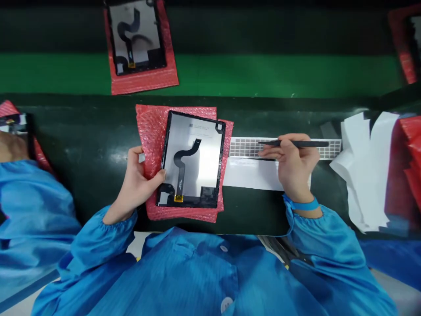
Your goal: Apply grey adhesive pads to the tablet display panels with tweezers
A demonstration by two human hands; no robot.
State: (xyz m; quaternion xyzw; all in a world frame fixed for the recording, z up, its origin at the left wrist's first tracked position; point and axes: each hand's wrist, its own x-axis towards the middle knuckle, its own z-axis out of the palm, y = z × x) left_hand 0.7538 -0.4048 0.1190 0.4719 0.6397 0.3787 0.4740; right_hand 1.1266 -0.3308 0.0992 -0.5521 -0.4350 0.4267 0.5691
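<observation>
A tablet screen panel (205, 166) lies back side up on red bubble wrap bags (151, 131), with a curved black ribbon cable running over its silvery back. My left hand (141, 180) grips the left edge of the panel and the wrap, thumb on top and fingers beneath. In my right hand (294, 164) is a pair of black tweezers (309, 144), pinched with the tip pointing left. The tip is over a white sheet of small grey stickers (243, 147). Whether a sticker is at the tip cannot be made out. A blue band circles my right wrist.
White paper sheets (365, 175) and more red wrap (412, 166) lie at the right. Another panel (140, 35) on red wrap sits on the green strip (230, 74) behind. At the left, a co-worker's hand (13, 147) and blue sleeve reach in beside another panel.
</observation>
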